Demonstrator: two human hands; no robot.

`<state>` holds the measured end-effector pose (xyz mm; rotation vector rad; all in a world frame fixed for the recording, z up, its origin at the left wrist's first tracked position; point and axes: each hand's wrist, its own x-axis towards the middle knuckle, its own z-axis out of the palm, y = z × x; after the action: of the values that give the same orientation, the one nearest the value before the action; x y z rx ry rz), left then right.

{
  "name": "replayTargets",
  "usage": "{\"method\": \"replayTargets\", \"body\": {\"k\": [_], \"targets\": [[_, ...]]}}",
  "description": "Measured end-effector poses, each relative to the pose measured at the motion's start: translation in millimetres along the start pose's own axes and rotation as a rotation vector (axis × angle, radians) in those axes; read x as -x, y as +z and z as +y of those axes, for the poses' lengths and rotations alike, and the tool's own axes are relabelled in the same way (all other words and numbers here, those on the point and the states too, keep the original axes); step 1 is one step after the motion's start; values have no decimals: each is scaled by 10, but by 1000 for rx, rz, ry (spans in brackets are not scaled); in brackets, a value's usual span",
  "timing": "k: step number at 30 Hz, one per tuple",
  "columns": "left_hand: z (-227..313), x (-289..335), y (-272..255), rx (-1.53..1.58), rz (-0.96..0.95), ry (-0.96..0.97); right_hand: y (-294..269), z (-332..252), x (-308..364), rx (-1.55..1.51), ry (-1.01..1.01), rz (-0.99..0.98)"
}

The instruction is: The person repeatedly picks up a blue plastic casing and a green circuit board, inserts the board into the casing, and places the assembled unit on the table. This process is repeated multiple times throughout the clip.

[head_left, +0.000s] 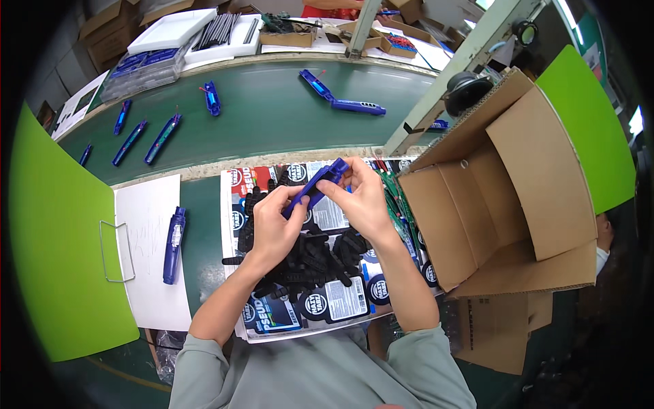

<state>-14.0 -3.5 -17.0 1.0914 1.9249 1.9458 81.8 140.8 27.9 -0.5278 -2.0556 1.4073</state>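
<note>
Both hands hold one long blue plastic casing [315, 188], tilted so its far end points up and right. My left hand [274, 228] is closed around the near end, thumb along the side. With fingers and thumb, my right hand [361, 203] grips the far end. Below them, a heap of black plastic parts [317, 262] lies on a printed sheet [347, 300]. Another blue casing [174, 245] rests on white paper to the left. Green circuit boards with wires [402, 211] lie just right of my right hand.
An open cardboard box [470, 211] stands at the right. Beyond the ledge, a green conveyor belt [266, 109] carries several blue casings [163, 138]. Green panels [68, 252] flank both sides. White trays [174, 31] sit at the back, where another person's arm [334, 4] shows.
</note>
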Motion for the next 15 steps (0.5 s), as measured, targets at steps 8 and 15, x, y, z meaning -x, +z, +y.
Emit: {"method": "replayTargets", "body": {"k": [8, 15], "targets": [[226, 18, 130, 69, -63, 45, -118, -79, 93, -383, 138, -49], [376, 2, 158, 182, -79, -70, -471, -255, 26, -357, 100, -172]]}}
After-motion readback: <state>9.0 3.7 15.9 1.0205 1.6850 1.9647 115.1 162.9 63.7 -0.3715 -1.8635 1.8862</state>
